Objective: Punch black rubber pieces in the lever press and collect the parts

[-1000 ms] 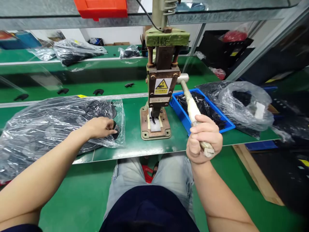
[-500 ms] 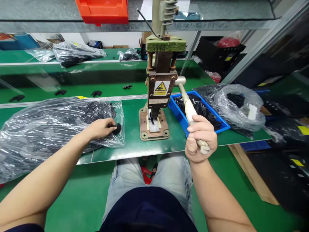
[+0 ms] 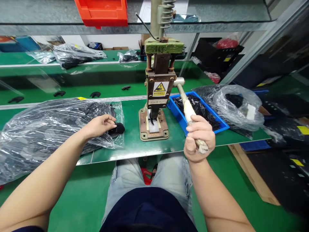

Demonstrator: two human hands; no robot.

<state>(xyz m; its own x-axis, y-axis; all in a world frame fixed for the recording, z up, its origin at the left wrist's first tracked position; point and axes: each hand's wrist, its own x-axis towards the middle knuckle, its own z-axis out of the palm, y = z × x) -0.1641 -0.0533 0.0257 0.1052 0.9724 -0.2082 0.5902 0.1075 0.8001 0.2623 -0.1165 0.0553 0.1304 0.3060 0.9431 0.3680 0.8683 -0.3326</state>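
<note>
1. Firstly, left hand [image 3: 100, 126]: fingertips at black piece [image 3: 117, 129], right end of clear bag [image 3: 48, 129]; cannot tell whether pinched.
2. Right hand [image 3: 200, 137]: wrapped round press lever [image 3: 186, 104], apart from left.
3. Blue tray [image 3: 178, 114]: black parts [image 3: 204, 111] partly hidden behind lever.
4. Cut off: clear bag, left; red bin [image 3: 103, 12], top.

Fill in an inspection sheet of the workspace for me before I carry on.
Surface: green table, bearing the press, bag and bin.
Job's things: black part at the clear bag's right end; press with wrapped lever; blue bin of small black pieces, right of the press.
Clutter: four black pieces scattered on the green strip behind; crumpled plastic at right.
Hands: left hand holds the black part by its edge; right hand grips the lever.
Cables: one dark cable beside the press post.
Surroundings: red bin on the metal shelf above.
</note>
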